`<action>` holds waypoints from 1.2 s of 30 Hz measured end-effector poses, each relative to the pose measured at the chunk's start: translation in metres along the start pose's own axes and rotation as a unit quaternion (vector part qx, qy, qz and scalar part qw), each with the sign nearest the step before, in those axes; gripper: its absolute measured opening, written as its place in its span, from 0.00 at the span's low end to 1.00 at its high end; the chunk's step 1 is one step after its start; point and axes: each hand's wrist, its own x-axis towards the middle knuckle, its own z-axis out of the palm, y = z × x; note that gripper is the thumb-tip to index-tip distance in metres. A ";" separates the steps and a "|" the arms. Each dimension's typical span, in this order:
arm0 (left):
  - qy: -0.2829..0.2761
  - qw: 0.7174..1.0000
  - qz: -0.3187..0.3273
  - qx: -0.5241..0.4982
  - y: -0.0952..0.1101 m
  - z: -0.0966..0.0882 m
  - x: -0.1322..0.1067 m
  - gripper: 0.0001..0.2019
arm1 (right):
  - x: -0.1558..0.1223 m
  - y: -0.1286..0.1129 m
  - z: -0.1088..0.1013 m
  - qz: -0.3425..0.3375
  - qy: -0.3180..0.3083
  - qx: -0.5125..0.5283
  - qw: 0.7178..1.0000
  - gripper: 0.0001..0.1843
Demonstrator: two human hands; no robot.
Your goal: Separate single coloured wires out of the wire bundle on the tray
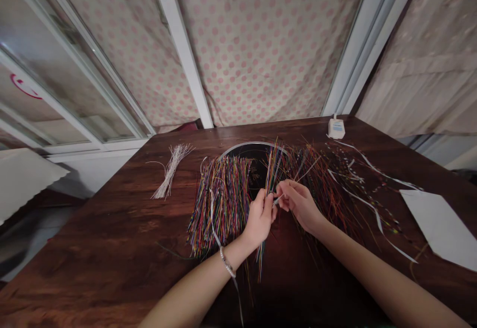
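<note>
My left hand [260, 214] is closed around the middle of a bundle of thin coloured wires [274, 165], which stands out above and below the fist. Close beside it, my right hand [297, 201] pinches a thin pale strand [308, 169] at the bundle; its exact kind is hard to make out. Left of my hands lies a wide pile of multicoloured wires [221, 204]. To the right spreads a looser heap of mostly orange and dark wires [330, 189]. A white ribbon-like strip [213, 218] runs over the left pile toward my braceleted wrist.
A bunch of white wires [172, 171] lies at the left of the brown table [122, 218]. Behind my hands is a round black inset with a silver rim [257, 143]. At right are white strips [376, 213], a white card [441, 226] and a small white box [336, 128].
</note>
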 end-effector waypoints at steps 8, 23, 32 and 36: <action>-0.004 1.000 0.011 0.006 0.000 0.000 -0.001 0.12 | 0.002 0.004 0.000 -0.049 0.018 -0.101 0.994 0.11; -0.008 1.000 0.009 -0.010 0.000 0.000 -0.003 0.13 | 0.003 0.002 0.001 -0.024 0.035 -0.124 0.991 0.12; 0.003 1.000 0.016 0.021 0.001 0.001 -0.002 0.14 | 0.002 0.001 0.000 -0.018 0.032 -0.115 0.993 0.12; 0.006 0.999 0.021 0.035 0.000 0.000 -0.001 0.13 | 0.003 0.002 0.001 -0.013 0.023 -0.101 0.994 0.11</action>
